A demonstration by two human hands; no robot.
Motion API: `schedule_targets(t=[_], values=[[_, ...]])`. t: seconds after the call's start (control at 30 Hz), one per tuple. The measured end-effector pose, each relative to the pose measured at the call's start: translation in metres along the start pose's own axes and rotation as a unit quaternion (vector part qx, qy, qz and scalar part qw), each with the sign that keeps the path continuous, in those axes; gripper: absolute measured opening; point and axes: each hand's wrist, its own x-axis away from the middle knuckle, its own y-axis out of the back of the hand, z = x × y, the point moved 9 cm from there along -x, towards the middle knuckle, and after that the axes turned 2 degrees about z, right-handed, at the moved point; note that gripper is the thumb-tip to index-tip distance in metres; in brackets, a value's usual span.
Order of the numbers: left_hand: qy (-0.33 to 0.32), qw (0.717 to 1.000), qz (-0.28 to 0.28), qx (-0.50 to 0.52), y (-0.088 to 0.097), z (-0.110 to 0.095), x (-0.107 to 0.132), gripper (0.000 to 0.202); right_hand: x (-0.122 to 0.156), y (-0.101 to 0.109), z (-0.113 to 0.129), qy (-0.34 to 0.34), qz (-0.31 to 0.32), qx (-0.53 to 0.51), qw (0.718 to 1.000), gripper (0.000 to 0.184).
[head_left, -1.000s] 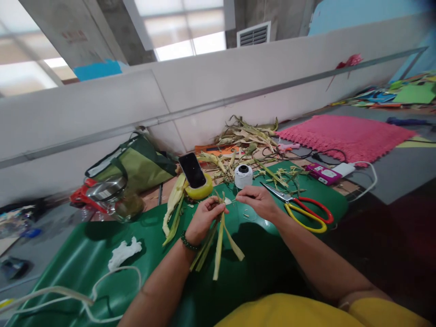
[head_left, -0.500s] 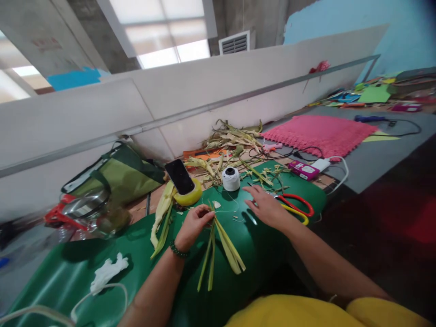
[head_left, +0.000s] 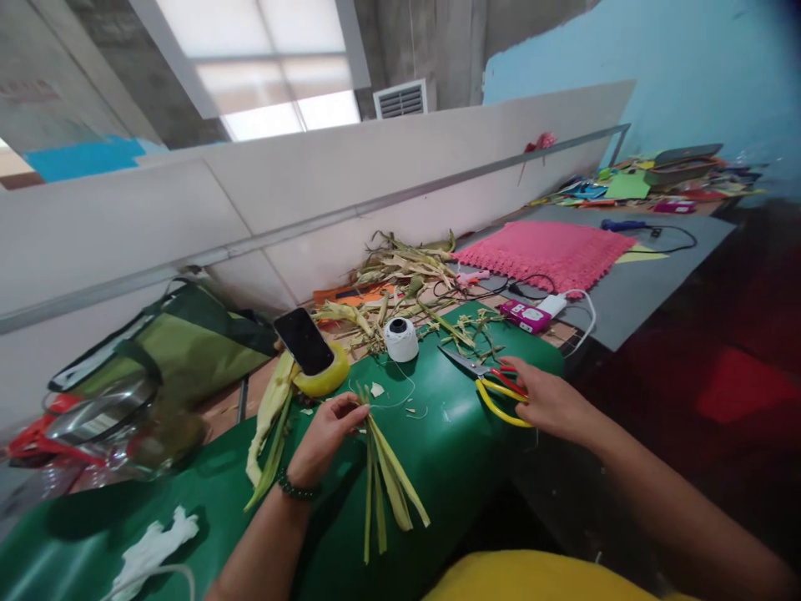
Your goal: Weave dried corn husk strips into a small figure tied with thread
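Note:
My left hand (head_left: 335,430) pinches a small bundle of corn husk strips (head_left: 389,480) near its top end, the strips fanning down toward me. A thin white thread (head_left: 404,396) runs from the bundle across the green mat (head_left: 450,467) toward a white thread spool (head_left: 400,340). Over on the right, my right hand (head_left: 543,396) is closed around the handles of a pair of scissors (head_left: 485,376), one handle red and one yellow. Their blades point left and away from me, just beside the husk scraps.
A phone (head_left: 304,340) leans on a yellow tape roll (head_left: 324,374), with husks (head_left: 272,417) beside it. Dry husks (head_left: 404,259) are heaped at the back. A green bag (head_left: 188,334), a pink cloth (head_left: 544,250), a purple box (head_left: 524,316) and crumpled tissue (head_left: 156,547) lie around.
My right hand has moved right and taken hold of the scissors by the handles. My left hand still pinches the husk strips. The view has shifted to the right.

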Motion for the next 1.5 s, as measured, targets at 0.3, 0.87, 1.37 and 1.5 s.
schedule_targets(t=[0.3, 0.87, 1.37, 1.5], values=[[0.016, 0.997, -0.002, 0.072, 0.003, 0.006, -0.002, 0.042, 0.048, -0.017, -0.005, 0.065, -0.024, -0.409, 0.910, 0.075], [-0.034, 0.984, -0.005, 0.175, 0.009, -0.010, 0.011, 0.039, 0.067, -0.042, 0.089, 0.240, 0.150, -0.391, 0.876, 0.105], [-0.033, 0.970, 0.030, 0.238, -0.003, -0.017, 0.023, 0.039, 0.048, -0.053, 0.124, 0.245, 0.050, -0.124, 0.960, 0.062], [-0.032, 0.967, 0.035, 0.251, -0.005, -0.018, 0.025, 0.039, 0.047, -0.053, 0.125, 0.277, -0.009, -0.101, 0.956, 0.069]])
